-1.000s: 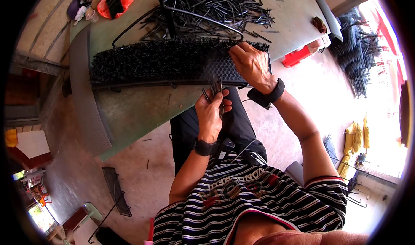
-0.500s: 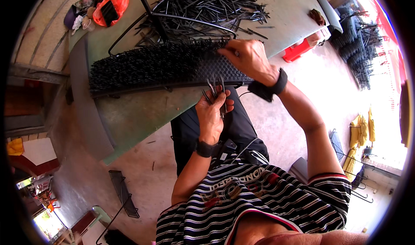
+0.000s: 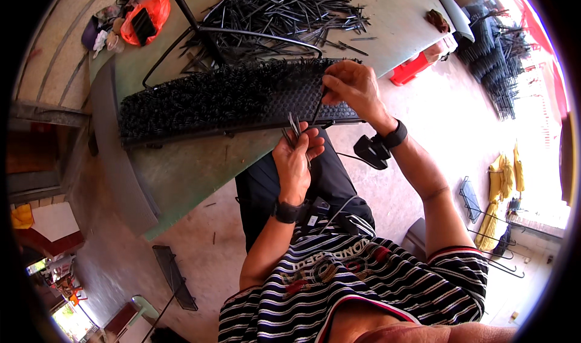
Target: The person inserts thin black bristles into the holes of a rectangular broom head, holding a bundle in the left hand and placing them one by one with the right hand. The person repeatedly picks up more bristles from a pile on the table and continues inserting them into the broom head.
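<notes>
A long black panel (image 3: 290,104) lies at the table's near edge. Dense black bristle tufts (image 3: 193,101) cover most of it, while the part toward its right end shows a bare, dimpled surface. My left hand (image 3: 293,169) is closed round a small bunch of thin dark strips (image 3: 295,125), just below the panel's near edge. Over the panel's right end, my right hand (image 3: 358,92) pinches one thin dark strip (image 3: 318,108) between thumb and finger. The strip hangs down toward my left hand; whether its lower end touches anything is unclear.
A heap of loose dark strips (image 3: 284,13) covers the table (image 3: 206,189) beyond the panel. A black metal frame (image 3: 260,33) rises behind it. An orange bag (image 3: 158,13) lies at far left; a red stool (image 3: 411,69) stands right. Stacked black racks (image 3: 490,58) stand farther off.
My right hand has drawn back from the panel's surface and turned, with a strip now showing in its pinch. The bunch in my left hand looks smaller. The whole view has shifted slightly.
</notes>
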Motion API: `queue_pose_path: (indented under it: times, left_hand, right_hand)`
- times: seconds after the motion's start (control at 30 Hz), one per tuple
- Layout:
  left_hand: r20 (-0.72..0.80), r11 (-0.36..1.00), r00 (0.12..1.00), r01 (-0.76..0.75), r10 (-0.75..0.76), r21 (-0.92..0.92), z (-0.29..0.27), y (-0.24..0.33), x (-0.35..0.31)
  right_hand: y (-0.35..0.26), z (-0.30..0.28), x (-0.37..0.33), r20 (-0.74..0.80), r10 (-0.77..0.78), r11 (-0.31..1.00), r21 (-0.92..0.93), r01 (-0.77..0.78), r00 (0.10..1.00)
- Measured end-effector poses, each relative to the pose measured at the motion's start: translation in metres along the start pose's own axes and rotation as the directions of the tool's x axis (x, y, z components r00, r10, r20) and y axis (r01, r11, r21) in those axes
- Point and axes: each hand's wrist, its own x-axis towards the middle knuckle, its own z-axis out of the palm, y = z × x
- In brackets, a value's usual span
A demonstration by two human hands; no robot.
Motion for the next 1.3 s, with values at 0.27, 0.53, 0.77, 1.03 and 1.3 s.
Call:
queue_pose_path:
  times: [0.27, 0.53, 0.77, 1.03, 1.3]
  left_hand:
    - [0.024, 0.999, 0.999, 0.04, -0.04, -0.023, -0.002, 0.001, 0.012]
    - [-0.022, 0.993, 0.998, 0.066, -0.064, 0.097, -0.004, 0.004, 0.01]
    - [-0.018, 0.993, 0.998, 0.062, -0.061, 0.101, -0.007, 0.005, 0.011]
    - [-0.007, 0.992, 0.994, 0.105, -0.105, 0.069, -0.013, 0.006, 0.004]
    - [0.032, 0.998, 0.998, 0.056, -0.057, 0.027, -0.001, 0.02, 0.004]
  right_hand:
    - [0.011, 0.006, -0.002, 0.093, 0.063, 0.989, -0.141, -0.049, 0.994]
    - [0.01, -0.007, 0.001, 0.115, 0.17, 0.98, -0.122, -0.156, 0.979]
    - [0.019, 0.001, 0.004, 0.112, 0.239, 0.97, 0.025, -0.243, 0.965]
    - [0.017, -0.003, 0.006, 0.1, 0.134, 0.988, 0.059, -0.14, 0.986]
    - [0.003, -0.013, -0.004, 0.318, 0.152, 0.983, 0.05, -0.177, 0.936]
